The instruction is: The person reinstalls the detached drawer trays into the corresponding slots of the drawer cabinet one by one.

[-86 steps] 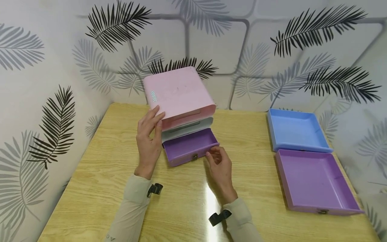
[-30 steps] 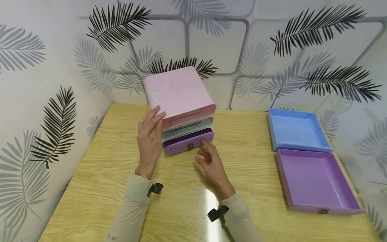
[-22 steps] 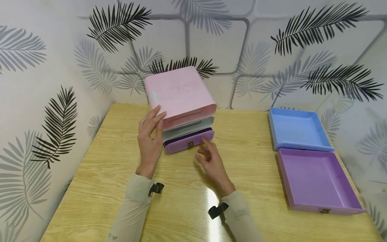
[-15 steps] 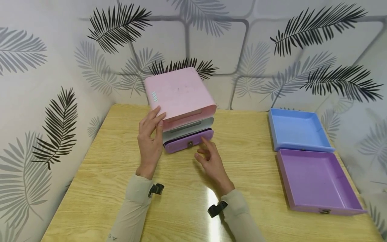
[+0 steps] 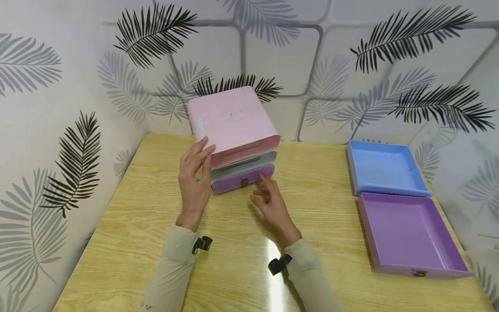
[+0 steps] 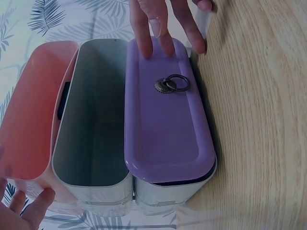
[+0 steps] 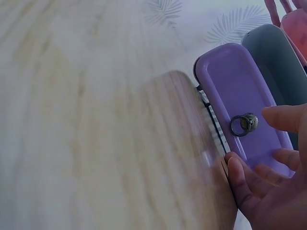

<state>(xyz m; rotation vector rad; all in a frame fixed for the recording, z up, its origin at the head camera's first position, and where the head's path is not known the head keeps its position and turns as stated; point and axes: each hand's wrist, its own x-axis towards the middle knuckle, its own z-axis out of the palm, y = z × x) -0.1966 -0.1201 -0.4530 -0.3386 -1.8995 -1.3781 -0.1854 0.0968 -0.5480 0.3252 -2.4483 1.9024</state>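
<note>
A small drawer cabinet stands near the back of the table, with a pink top tier [image 5: 234, 119] and a grey middle tier [image 5: 245, 164], both hollow at the front. In the bottom tier sits a purple drawer [image 5: 230, 183], its front almost flush; a dark ring pull [image 6: 171, 84] hangs on it. My left hand [image 5: 193, 182] rests against the cabinet's left side, fingertips on the pink top's front corner. With extended fingertips my right hand [image 5: 273, 203] presses the right part of the purple drawer front. Its fingers [image 6: 181, 24] show on the drawer front in the left wrist view.
At the table's right edge lie a blue drawer [image 5: 386, 167] and, in front of it, a larger-looking purple drawer [image 5: 413, 236] with a ring pull. A leaf-patterned wall [image 5: 280, 56] stands behind the wooden table [image 5: 234, 273].
The purple drawer has slid back into the bottom tier, from well out to nearly flush. My right hand has let go of its edge and moved forward with it; my left hand has stayed put.
</note>
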